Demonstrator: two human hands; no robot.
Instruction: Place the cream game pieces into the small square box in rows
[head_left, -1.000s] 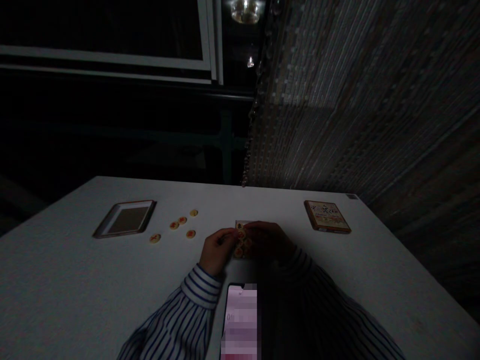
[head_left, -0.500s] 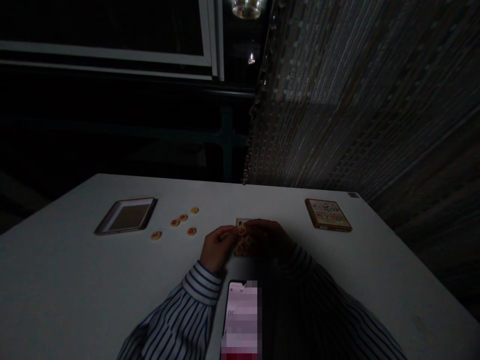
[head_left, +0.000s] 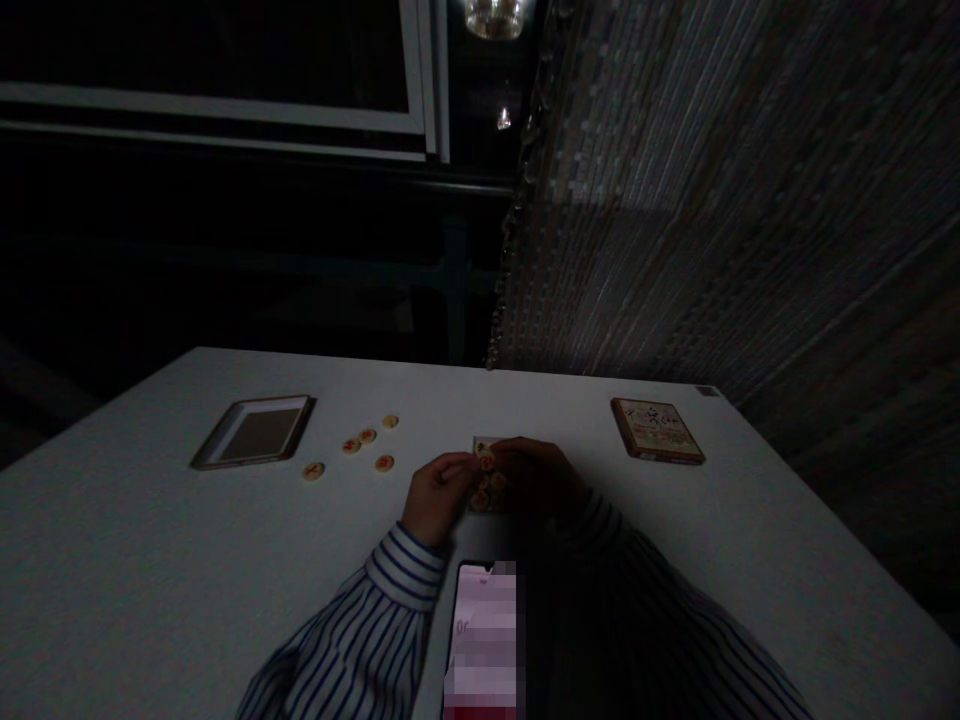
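Your left hand (head_left: 435, 495) and right hand (head_left: 536, 475) meet at mid-table, both pinching one round cream game piece with a red mark (head_left: 486, 460) above a small stack of like pieces (head_left: 486, 492). You seem mid-stacking; next, lower it squarely.

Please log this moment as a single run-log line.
left hand: pinching round piece | right hand: on piece cluster | loose pieces: left, on table
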